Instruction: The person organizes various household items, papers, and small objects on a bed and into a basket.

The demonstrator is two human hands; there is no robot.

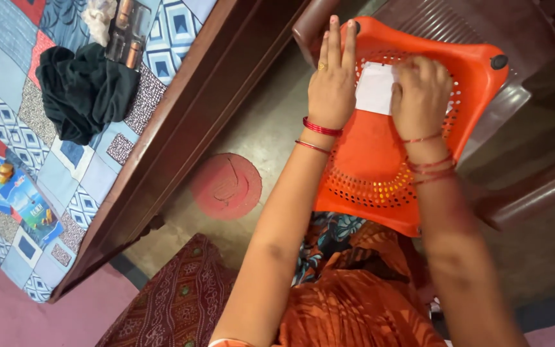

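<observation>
An orange patterned garment (pixel 354 302) is seen nearest. A white paper (pixel 375 88), judged light, thin and easily creased, is pressed on the orange stool (pixel 380 160); left hand (pixel 332 83) fingers flat, right hand (pixel 422 96) fingers curled over its edge

To your left, a bed (pixel 162 122) carries a patterned quilt (pixel 8 83), a dark green cloth (pixel 85 87) and two blue packets (pixel 14 193); a round red mark (pixel 226 186) shows on the floor (pixel 264 128).

A flat blue toy package (pixel 8 189) with yellow bits lies at the near left on the bed. A dark clear-fronted pack (pixel 128 29) lies far left, top edge.
</observation>
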